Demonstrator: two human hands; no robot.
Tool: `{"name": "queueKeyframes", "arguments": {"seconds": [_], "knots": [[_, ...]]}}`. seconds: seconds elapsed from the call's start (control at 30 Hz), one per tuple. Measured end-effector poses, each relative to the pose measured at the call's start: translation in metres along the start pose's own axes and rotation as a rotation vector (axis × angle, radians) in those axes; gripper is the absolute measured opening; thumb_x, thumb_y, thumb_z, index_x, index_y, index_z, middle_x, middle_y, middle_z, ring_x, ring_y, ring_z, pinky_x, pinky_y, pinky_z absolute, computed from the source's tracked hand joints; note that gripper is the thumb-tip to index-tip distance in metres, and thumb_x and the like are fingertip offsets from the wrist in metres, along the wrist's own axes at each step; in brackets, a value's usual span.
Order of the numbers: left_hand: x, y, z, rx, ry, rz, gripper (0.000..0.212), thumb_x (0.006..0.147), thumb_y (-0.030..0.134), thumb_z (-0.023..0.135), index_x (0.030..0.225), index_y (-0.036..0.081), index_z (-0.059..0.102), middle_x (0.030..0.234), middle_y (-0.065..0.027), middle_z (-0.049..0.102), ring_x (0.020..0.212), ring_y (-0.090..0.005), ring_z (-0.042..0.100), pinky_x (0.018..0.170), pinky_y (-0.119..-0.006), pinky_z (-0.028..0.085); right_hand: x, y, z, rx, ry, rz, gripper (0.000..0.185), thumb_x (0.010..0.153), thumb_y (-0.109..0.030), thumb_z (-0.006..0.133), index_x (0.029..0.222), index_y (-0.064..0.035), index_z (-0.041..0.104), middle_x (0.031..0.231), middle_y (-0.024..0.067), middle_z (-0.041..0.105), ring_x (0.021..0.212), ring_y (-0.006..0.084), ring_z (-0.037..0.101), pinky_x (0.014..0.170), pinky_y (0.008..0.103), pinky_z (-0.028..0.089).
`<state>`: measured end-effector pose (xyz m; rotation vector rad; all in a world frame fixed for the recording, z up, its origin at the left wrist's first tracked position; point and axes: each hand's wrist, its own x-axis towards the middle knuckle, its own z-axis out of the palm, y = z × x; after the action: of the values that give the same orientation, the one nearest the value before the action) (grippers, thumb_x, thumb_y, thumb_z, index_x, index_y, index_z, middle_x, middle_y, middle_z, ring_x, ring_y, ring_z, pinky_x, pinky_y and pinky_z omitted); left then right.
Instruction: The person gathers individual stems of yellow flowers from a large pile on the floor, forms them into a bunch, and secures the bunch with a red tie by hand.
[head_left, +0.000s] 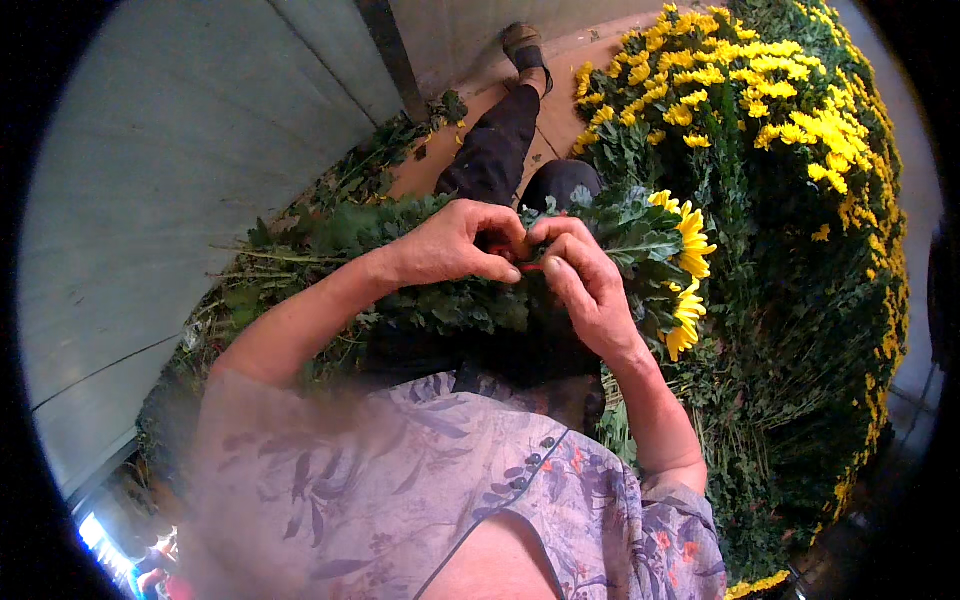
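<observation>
A bunch of yellow chrysanthemums (465, 304) lies across my lap, its leafy stems to the left and its yellow flower heads (696, 240) to the right. My left hand (480, 240) is over the middle of the bunch with thumb and fingers curled in. Close against it, my right hand (589, 281) has its fingertips bent together. A thin red band or tie (531, 267) runs between the fingertips of both hands, each pinching it. Its course around the stems is hidden by my fingers and the leaves.
A large heap of cut yellow chrysanthemums (780, 300) fills the right side. Pale panels (187, 150) stand along the left. Loose leaves and stem cuttings (345, 176) litter the tan floor (420, 176) beside them. My outstretched leg ends in a dark shoe (529, 56) at the top.
</observation>
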<state>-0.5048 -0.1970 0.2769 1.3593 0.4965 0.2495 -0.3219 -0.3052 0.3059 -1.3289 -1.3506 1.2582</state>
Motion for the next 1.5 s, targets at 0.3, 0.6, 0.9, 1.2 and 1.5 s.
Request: {"name": "queueKeyframes", "arguments": {"seconds": [0.3,0.6,0.9,1.2,1.5], "knots": [[-0.004,-0.016,0.009,-0.002,0.126,0.121,0.01,0.077,0.003,0.069,0.085,0.0,0.063,0.08,-0.0014,0.064,0.076,-0.0094,0.061,0.072,-0.024,0.048,0.006,-0.003,0.01,-0.306,0.1,-0.064,0.012,0.089,-0.01,0.056,0.088,0.0022,0.057,0.103,0.015,0.058,0.094,0.0286,0.06,0.08,0.0333,0.047],[-0.004,0.001,-0.015,-0.179,-0.023,-0.115,0.002,0.079,0.001,0.063,0.08,0.002,0.065,0.084,-0.0027,0.061,0.087,-0.0124,0.057,0.082,-0.026,0.044,0.009,-0.012,-0.01,0.135,-0.098,0.28,0.014,0.09,-0.012,0.055,0.093,0.0012,0.06,0.083,0.006,0.052,0.074,0.0153,0.054,0.067,0.0284,0.045],[0.002,-0.014,-0.021,-0.131,-0.056,-0.01,0.009,0.07,-0.003,0.067,0.078,0.001,0.067,0.078,-0.0025,0.064,0.078,-0.0117,0.058,0.077,-0.026,0.046,0.006,0.007,0.029,-0.598,0.202,-0.163,0.021,0.074,-0.007,0.071,0.092,-0.0099,0.061,0.094,0.0099,0.056,0.076,0.0306,0.063,0.062,0.0391,0.053],[0.003,-0.015,0.024,0.57,0.496,0.435,0.013,0.07,-0.002,0.065,0.082,0.002,0.063,0.076,-0.0087,0.063,0.071,-0.0204,0.063,0.067,-0.032,0.05,0.01,0.012,0.022,-0.641,0.229,-0.137,0.021,0.079,-0.001,0.062,0.098,-0.007,0.057,0.095,0.0148,0.056,0.084,0.0381,0.06,0.068,0.0439,0.051],[-0.003,-0.013,0.033,0.861,0.642,0.52,0.011,0.076,0.011,0.068,0.081,0.005,0.06,0.077,-0.0102,0.061,0.07,-0.0284,0.06,0.062,-0.037,0.048,0.018,0.013,0.006,-0.265,0.208,0.024,0.012,0.08,-0.001,0.063,0.091,-0.0009,0.066,0.098,0.0123,0.063,0.087,0.0282,0.064,0.075,0.0339,0.051]]}}
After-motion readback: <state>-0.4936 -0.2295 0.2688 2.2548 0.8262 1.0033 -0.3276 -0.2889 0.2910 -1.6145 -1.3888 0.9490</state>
